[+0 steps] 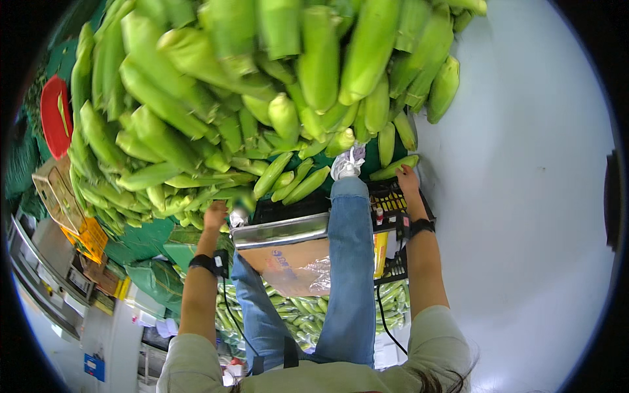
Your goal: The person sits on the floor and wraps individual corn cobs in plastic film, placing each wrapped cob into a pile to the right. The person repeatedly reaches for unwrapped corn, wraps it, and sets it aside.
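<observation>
A large heap of green ears of corn in their husks (182,108) fills the space in front of me. My right hand (409,181) reaches forward with its fingertips on the lower side of a single ear of corn (388,169) at the heap's right edge. Whether the fingers grip it is unclear. At the heap's near left side is my left hand (215,215), touching or close to several ears; its fingers are partly hidden and what they hold cannot be made out. Between my legs stands a brown cardboard box (290,265) beside a metal-edged tray (280,230).
Black plastic crate (388,204) lies by my right knee. Bagged corn (300,312) is below and behind the box. Further left are an orange crate (88,238), a cardboard carton (59,191), a red basin (55,118) and green sacks (155,285). A pale wall or floor surface (521,206) spans the right.
</observation>
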A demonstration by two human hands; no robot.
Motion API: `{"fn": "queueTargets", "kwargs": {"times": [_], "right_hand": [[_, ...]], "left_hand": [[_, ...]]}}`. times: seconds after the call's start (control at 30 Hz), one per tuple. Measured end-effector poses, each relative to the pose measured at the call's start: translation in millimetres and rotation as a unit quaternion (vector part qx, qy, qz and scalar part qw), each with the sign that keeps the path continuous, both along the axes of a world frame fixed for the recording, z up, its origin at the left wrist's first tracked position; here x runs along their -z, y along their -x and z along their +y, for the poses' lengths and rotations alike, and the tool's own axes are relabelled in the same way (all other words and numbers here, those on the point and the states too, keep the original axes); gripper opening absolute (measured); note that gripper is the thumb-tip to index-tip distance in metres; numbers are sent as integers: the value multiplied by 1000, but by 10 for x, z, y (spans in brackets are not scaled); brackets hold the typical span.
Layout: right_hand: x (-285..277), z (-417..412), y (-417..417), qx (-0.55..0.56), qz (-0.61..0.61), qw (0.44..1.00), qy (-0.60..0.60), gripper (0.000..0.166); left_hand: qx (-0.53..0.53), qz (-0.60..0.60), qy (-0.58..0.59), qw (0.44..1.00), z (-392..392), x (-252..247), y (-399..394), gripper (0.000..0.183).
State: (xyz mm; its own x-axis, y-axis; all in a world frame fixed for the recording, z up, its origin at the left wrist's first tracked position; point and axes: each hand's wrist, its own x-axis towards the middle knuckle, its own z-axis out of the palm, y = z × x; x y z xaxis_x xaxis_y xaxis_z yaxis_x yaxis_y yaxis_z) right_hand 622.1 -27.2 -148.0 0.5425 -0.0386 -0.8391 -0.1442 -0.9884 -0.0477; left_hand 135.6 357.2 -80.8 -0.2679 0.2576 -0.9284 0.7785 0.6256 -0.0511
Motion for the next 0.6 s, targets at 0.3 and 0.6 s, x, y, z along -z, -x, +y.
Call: {"fn": "queueTargets", "kwargs": {"times": [0.3, 0.6], "right_hand": [[1091, 472, 59, 44, -10, 997, 69, 73], [726, 385, -790, -383, -111, 915, -52, 68]], "left_hand": [[138, -321, 63, 935, -949, 91, -2107, 34], [196, -294, 51, 934, -806, 199, -2127, 29]]}}
